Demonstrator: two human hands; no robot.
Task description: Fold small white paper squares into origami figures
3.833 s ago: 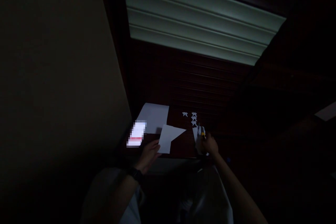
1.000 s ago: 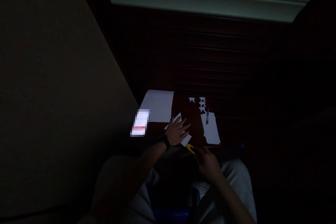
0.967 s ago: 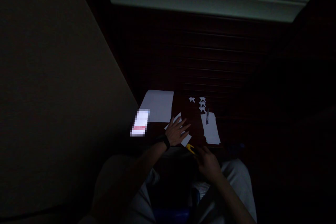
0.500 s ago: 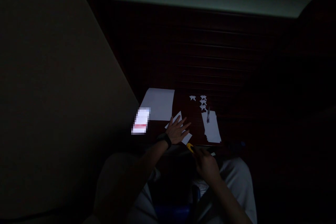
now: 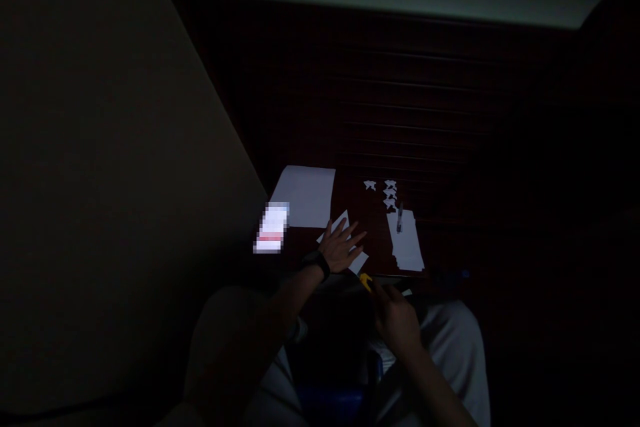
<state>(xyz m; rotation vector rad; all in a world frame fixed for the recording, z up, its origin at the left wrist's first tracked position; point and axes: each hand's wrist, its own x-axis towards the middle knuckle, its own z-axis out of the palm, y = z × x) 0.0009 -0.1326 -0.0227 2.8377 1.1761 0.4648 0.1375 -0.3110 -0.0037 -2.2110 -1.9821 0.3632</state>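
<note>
My left hand (image 5: 341,251), with a dark watch (image 5: 317,263) on its wrist, lies flat with fingers spread over a small piece of white paper (image 5: 358,262). The palm and fingers hide the middle of that piece; its corners stick out at both ends. Close to its near corner, at the table's front edge, is a yellow utility knife (image 5: 367,281). My right hand (image 5: 399,321) is closed around the knife, whose rear part is hidden in the grip. It is too dark to make out the blade clearly.
A larger white sheet (image 5: 307,195) lies behind, partly under a bright, blurred-out phone-like screen (image 5: 272,230). Several small folded paper shapes (image 5: 390,193) sit at the back. On the right, a pen (image 5: 399,219) rests on a paper stack (image 5: 410,247). A wall (image 5: 200,147) rises at left.
The whole view has shifted slightly. My left hand stays spread on the paper, and my right hand keeps its hold on the knife, with hardly any movement.
</note>
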